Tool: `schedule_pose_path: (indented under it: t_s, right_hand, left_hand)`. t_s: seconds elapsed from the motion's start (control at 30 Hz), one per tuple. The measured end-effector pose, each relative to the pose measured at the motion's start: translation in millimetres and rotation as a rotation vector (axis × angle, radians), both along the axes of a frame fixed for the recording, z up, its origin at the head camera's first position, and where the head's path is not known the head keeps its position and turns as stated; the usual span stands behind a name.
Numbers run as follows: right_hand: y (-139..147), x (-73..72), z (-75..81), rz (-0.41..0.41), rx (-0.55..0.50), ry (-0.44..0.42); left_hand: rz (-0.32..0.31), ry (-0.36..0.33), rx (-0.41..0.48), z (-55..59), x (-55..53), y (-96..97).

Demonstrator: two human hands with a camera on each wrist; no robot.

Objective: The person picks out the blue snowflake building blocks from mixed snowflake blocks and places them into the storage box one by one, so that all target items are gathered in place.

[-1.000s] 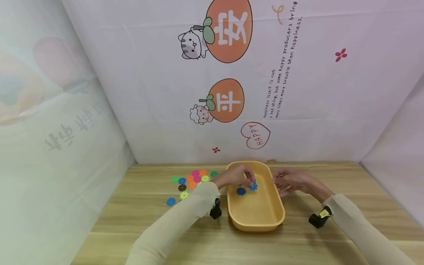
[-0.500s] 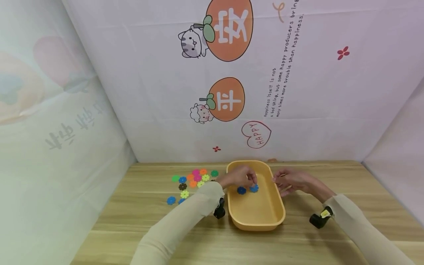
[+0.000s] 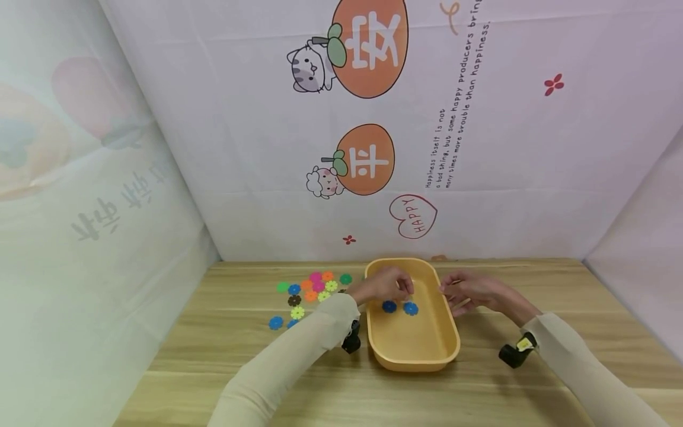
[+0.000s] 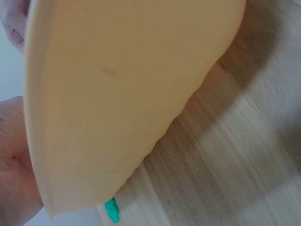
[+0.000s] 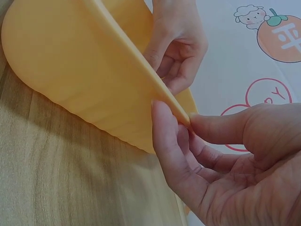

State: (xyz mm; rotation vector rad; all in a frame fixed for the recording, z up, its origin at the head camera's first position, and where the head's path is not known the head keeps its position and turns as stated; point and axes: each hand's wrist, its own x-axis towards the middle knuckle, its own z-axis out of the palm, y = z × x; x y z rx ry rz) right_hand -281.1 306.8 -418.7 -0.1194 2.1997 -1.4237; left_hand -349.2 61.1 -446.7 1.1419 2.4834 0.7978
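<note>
A yellow plastic tray [image 3: 413, 347] stands on the table in the head view. My right hand [image 3: 472, 290] pinches its right rim between thumb and fingers, as the right wrist view also shows. My left hand [image 3: 386, 283] hangs inside the tray near its far end, fingers loosely bent, and nothing shows between them. Just below its fingertips lies a blue flower-shaped plastic piece [image 3: 411, 308], apart from them. Another blue flower piece [image 3: 389, 306] lies to its left. In the left wrist view the tray wall [image 4: 122, 94] hides the left hand's fingers.
Several flower pieces in many colours, such as a pink piece [image 3: 318, 286] and a brown piece [image 3: 294, 300], lie scattered left of the tray. A green piece [image 4: 112, 210] lies by the tray's base. A printed white sheet [image 3: 256, 178] stands behind the wooden table [image 3: 213, 367].
The blue flower piece has left my left fingertips and now lies flat on the tray floor, slightly nearer. My left hand has shifted slightly. My right hand stays on the rim.
</note>
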Motion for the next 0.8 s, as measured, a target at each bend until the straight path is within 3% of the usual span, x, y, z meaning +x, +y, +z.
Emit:
schedule_pose_path:
  t_s: [0.3,0.4,0.57,0.67,0.8]
  right_hand:
    - [1.9,-0.1,-0.5,-0.005,0.004,0.003]
    - [1.4,-0.2,-0.9,-0.004,0.006,0.008]
    - [-0.9,0.1,-0.4,0.000,0.014,0.013]
    - [-1.0,-0.1,-0.5,0.008,0.016,0.014]
    - [-0.1,-0.1,-0.4,0.009,0.021,0.013]
  left_hand:
    - [-0.014,0.040,-0.003,3.4,1.2,0.4]
    - [-0.017,0.118,-0.082,3.8,5.2,1.5]
    - [0.022,0.299,-0.287,0.5,11.4,3.0]
    - [0.058,0.350,-0.353,-1.5,13.1,3.8]
    - [0.086,0.388,-0.368,-4.6,12.3,4.9]
